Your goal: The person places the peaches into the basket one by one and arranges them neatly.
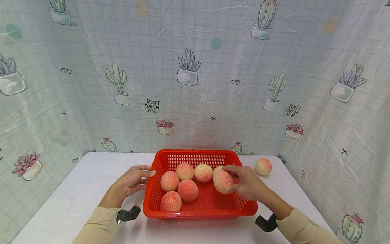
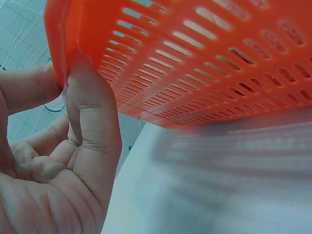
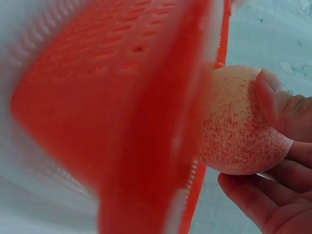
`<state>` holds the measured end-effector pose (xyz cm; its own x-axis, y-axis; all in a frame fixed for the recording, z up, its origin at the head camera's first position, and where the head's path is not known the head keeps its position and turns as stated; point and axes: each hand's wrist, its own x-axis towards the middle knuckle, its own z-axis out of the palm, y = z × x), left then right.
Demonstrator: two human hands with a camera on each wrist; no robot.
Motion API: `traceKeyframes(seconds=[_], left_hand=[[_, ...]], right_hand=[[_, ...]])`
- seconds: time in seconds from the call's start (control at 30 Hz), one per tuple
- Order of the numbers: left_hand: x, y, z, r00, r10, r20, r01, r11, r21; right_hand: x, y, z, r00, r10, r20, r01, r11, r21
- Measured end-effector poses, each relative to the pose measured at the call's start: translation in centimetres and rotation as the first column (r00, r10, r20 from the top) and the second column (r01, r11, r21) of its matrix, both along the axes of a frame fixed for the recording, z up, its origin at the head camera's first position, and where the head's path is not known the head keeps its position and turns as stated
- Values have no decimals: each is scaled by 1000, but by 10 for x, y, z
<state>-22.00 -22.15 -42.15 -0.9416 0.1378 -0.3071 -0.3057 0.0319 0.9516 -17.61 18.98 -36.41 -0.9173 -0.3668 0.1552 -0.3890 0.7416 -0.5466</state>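
My left hand (image 1: 134, 181) grips the left rim of a red plastic basket (image 1: 199, 213), thumb and fingers on either side of the edge in the left wrist view. Over the basket's right part, my right hand (image 1: 248, 183) holds a peach (image 1: 223, 182), yellowish with red speckles, between thumb and fingers. Just behind that held fruit a second pale peach (image 1: 217, 170) shows partly, the rest of it hidden. Several more peaches lie inside toward the left and back, among them a redder one (image 1: 188, 190) and a yellower one (image 1: 203, 173).
One peach (image 1: 263, 166) sits on the white table (image 1: 122, 159) to the right, outside the basket. A curtain (image 1: 195, 101) printed with cacti hangs behind the table and along both sides. Slotted walls surround the basket's inside.
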Motion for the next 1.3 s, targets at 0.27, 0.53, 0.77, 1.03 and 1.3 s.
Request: traceKeyframes(seconds=[0.27,0.53,0.77,1.03,1.3], left_hand=[[1,0,-1,1000,14,5,-14,1000,-5],[1,0,-2,1000,19,9,-19,1000,-9],[1,1,-3,1000,22,7,-22,1000,-15],[-1,1,-2,1000,22,7,-22,1000,-15],[1,1,-1,1000,23,5,-23,1000,-19]], right_hand=[[0,-8,-6,998,55,31,-55,998,4],[1,-16,-14,994,113,13,-113,993,21],[1,-21,-18,992,119,50,-120,993,12],[-1,-29,-22,988,145,57,-146,989,13],[-5,-36,-28,981,168,93,-170,985,13]])
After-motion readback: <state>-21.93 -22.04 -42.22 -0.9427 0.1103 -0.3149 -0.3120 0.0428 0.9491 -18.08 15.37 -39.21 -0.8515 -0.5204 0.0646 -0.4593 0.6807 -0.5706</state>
